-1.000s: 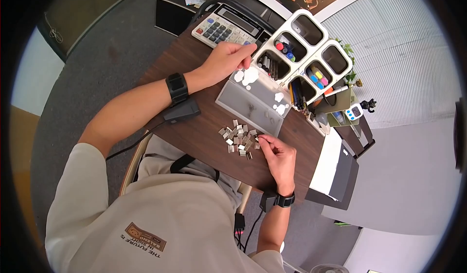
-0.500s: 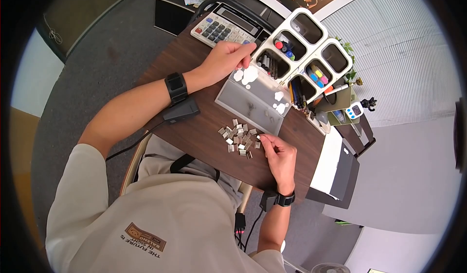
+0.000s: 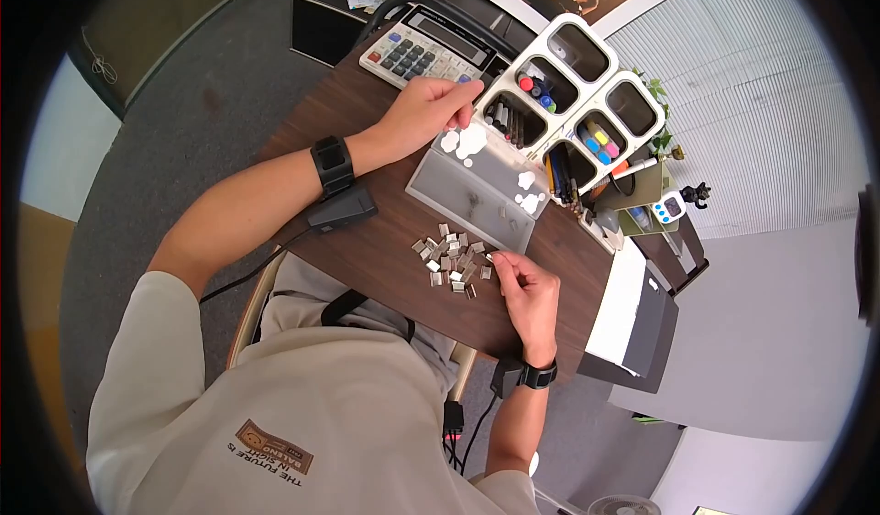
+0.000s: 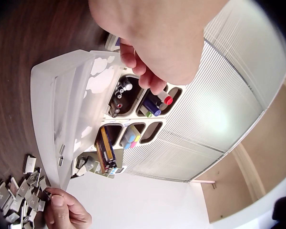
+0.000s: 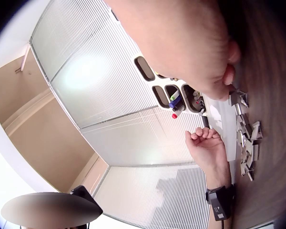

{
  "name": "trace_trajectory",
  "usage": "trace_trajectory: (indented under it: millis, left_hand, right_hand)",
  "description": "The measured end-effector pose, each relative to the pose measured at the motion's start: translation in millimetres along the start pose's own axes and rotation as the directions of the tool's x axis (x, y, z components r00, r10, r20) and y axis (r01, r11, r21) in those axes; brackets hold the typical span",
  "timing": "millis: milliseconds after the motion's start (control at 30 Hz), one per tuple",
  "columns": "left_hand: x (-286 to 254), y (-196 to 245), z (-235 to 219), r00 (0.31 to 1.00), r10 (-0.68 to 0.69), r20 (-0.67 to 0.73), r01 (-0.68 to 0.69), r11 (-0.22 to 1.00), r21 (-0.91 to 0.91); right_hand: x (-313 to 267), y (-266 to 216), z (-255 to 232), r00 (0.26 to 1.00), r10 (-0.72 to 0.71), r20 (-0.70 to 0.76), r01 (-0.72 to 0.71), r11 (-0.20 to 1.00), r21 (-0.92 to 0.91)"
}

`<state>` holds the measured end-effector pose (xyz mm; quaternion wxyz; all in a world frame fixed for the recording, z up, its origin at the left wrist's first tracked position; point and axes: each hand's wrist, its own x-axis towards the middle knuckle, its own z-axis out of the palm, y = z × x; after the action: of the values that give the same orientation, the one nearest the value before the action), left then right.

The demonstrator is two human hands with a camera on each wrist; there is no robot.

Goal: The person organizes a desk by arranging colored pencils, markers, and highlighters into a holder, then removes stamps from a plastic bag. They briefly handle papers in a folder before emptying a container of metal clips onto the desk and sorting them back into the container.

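Observation:
Small silver metal clips (image 3: 446,256) lie in a loose pile on the dark wooden table. At the pile's right edge my right hand (image 3: 530,306) pinches one metal clip between thumb and fingertips; the same hand (image 4: 66,210) shows low in the left wrist view. Just beyond the pile lies a frosted plastic box (image 3: 458,201), its lid (image 3: 500,168) tipped back and marked with white cloud shapes. A clip (image 4: 61,160) rests inside the box. My left hand (image 3: 428,111) hangs loosely curled by the lid's left corner and holds nothing.
A white pen organizer (image 3: 550,134) with pens and markers stands right behind the box. Farther left is a large calculator (image 3: 426,52). A black device (image 3: 342,210) with a cable sits beside my left forearm. White paper (image 3: 612,309) lies on the right.
The right hand's fingertips have shifted very slightly rightward at the pile's edge, with the clip pinched. The left hand and the box have stayed in place.

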<state>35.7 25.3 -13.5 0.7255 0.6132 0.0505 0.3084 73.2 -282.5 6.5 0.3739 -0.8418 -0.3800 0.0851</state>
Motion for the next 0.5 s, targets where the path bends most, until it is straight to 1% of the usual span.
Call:
trace_trajectory:
  millis: [233,300,400,500]
  left_hand:
    - [0.3,1.2,-1.0,1.0,-0.002,0.004,0.002,1.0,0.016]
    - [-0.6,2.9,-2.4,0.999,-0.039,0.033,0.037,0.998,0.048]
    - [-0.5,3.4,-2.4,0.999,-0.04,0.032,0.038,0.998,0.057]
    - [-0.1,0.8,-0.8,1.0,0.0,0.014,0.0,1.0,0.019]
  right_hand:
    - [0.7,-2.0,0.9,1.0,0.015,-0.02,-0.015,1.0,0.013]
    - [0.3,-4.1,1.0,0.999,0.038,-0.018,-0.037,0.999,0.03]
    - [0.7,-1.3,1.0,0.999,0.031,-0.018,-0.031,0.999,0.017]
    - [0.2,0.1,1.6,0.999,0.028,-0.026,-0.028,1.0,0.007]
